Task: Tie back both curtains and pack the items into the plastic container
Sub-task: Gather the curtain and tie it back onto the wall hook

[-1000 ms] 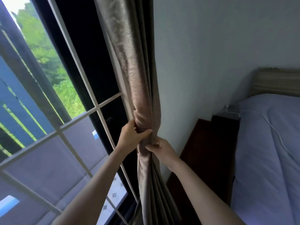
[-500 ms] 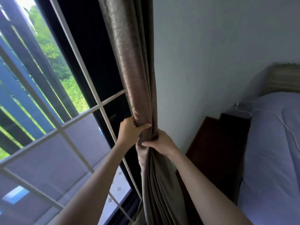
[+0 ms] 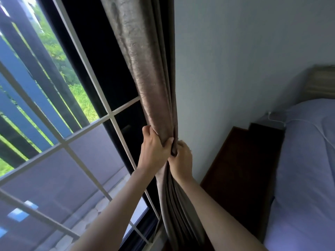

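Observation:
A taupe, shiny curtain (image 3: 145,69) hangs bunched into a narrow column between the window and the wall. My left hand (image 3: 154,149) grips the bunch from the window side, its thumb pressed across the front folds. On the wall side, my right hand (image 3: 181,158) closes on the same bunch, touching the left hand. Below the hands the folds fall loose toward the floor. No tie-back band shows, and no plastic container is in view.
A white-barred window (image 3: 87,127) fills the left, with dark slats and greenery outside. A pale wall (image 3: 244,60) stands right of the curtain. A dark wooden bedside cabinet (image 3: 241,169) and a bed with a lilac cover (image 3: 308,169) lie at the right.
Both hands have stayed on the curtain and drawn closer together, squeezing the bunch tighter. The view has shifted left, so the bed sits further right.

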`<state>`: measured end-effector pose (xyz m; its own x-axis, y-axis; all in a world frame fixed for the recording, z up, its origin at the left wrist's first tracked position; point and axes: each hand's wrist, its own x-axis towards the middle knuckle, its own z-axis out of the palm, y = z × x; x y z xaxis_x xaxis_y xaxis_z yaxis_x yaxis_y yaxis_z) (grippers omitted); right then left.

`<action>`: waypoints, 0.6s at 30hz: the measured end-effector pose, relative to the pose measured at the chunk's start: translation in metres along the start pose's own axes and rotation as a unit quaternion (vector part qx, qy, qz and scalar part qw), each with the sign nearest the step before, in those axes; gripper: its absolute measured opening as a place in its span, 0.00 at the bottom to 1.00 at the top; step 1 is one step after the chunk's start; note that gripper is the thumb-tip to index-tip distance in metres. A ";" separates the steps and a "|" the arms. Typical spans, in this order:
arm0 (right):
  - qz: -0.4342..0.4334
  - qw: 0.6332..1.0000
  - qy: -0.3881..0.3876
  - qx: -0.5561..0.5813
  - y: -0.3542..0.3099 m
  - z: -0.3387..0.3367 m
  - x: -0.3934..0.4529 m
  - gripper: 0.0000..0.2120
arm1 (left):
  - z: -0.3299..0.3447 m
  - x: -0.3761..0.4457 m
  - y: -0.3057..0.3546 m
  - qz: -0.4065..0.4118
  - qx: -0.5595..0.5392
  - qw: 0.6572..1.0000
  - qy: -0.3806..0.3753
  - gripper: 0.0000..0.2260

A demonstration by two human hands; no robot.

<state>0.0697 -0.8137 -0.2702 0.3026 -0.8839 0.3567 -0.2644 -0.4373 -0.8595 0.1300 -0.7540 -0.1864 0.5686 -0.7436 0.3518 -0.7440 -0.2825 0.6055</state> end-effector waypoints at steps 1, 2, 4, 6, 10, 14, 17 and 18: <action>-0.004 1.000 0.020 0.013 -0.002 0.000 -0.005 0.10 | 0.004 -0.002 0.002 -0.007 -0.004 1.000 0.005 0.27; -0.003 1.000 0.027 0.013 -0.005 0.001 -0.011 0.09 | 0.008 -0.004 0.004 -0.015 -0.008 1.000 0.012 0.30; 0.001 0.999 0.053 0.003 -0.005 0.008 -0.016 0.09 | 0.015 -0.001 0.008 -0.048 0.002 0.998 0.035 0.37; 0.008 0.998 0.064 0.024 -0.006 0.014 -0.018 0.07 | 0.022 0.007 0.011 -0.088 0.059 0.991 0.079 0.42; 0.108 0.946 -0.164 0.256 -0.004 0.007 -0.017 0.04 | 0.032 0.020 0.010 -0.121 0.072 0.974 0.176 0.30; 0.228 0.777 -0.287 0.512 0.016 -0.001 0.003 0.08 | 0.037 0.026 0.008 -0.155 0.010 0.960 0.232 0.11; 0.371 0.762 -0.142 0.511 0.046 0.008 0.028 0.14 | 0.038 0.030 0.007 -0.165 0.005 0.957 0.237 0.08; 0.384 0.809 -0.090 0.437 0.061 0.016 0.038 0.12 | 0.039 0.031 0.007 -0.165 0.002 0.958 0.236 0.08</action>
<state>0.0800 -0.8712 -0.3151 0.5049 -0.7669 -0.3961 0.2872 0.5820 -0.7608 0.1287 -0.8030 -0.1995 0.8676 -0.2574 0.4255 -0.4972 -0.4588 0.7364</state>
